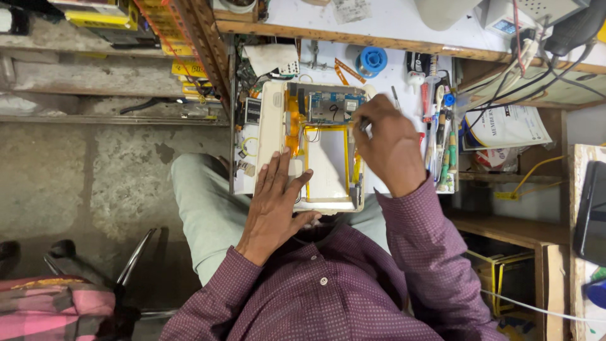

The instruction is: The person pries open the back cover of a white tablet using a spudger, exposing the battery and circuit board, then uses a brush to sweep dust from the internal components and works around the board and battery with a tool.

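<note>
An opened white tablet (270,139) lies on the small work surface with its back off, showing a circuit board (328,106), yellow tape and a pale battery (326,163). My left hand (276,203) rests flat on the tablet's near left corner, fingers spread. My right hand (389,145) is over the tablet's right side, fingers pinched on a thin metal tool (362,124) whose tip touches the board's right end.
Screwdrivers and tweezers (440,139) lie in a row right of the tablet. A blue spool (372,60) sits behind it. Papers (505,126) and cables fill the shelf on the right. A concrete floor and a pink bag (57,309) are at the left.
</note>
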`<state>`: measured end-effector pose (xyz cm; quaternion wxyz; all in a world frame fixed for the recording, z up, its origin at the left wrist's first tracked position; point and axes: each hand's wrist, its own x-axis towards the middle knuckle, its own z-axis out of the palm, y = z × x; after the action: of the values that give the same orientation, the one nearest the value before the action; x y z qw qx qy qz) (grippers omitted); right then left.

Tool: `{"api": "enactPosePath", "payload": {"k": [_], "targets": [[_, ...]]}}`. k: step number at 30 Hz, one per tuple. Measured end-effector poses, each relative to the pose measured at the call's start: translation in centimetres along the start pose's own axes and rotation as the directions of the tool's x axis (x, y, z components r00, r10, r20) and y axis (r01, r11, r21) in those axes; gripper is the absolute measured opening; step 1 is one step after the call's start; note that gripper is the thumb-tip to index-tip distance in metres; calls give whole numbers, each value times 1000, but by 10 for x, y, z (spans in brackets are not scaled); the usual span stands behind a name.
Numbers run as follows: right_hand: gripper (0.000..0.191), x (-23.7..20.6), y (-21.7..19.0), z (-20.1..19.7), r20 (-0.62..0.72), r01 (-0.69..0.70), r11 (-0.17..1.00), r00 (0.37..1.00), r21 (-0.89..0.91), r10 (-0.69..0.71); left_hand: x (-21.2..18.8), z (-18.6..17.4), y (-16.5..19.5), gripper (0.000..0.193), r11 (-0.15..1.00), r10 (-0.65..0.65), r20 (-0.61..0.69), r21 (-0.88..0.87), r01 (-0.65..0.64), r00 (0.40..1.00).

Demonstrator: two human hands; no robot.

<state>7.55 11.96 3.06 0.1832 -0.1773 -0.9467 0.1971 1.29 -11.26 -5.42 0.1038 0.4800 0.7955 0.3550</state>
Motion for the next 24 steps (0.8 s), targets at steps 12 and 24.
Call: {"api": "enactPosePath", "payload": {"k": [12,24], "targets": [[13,25,7,26,185,-35,939,982,342,-31,-2,-1,-1,78,1000,10,3,-16,-10,1000],[16,28,-2,32,277,-230,471,960,852,-32,-3,3,-2,78,1000,-7,9,-12,7,1000]]}}
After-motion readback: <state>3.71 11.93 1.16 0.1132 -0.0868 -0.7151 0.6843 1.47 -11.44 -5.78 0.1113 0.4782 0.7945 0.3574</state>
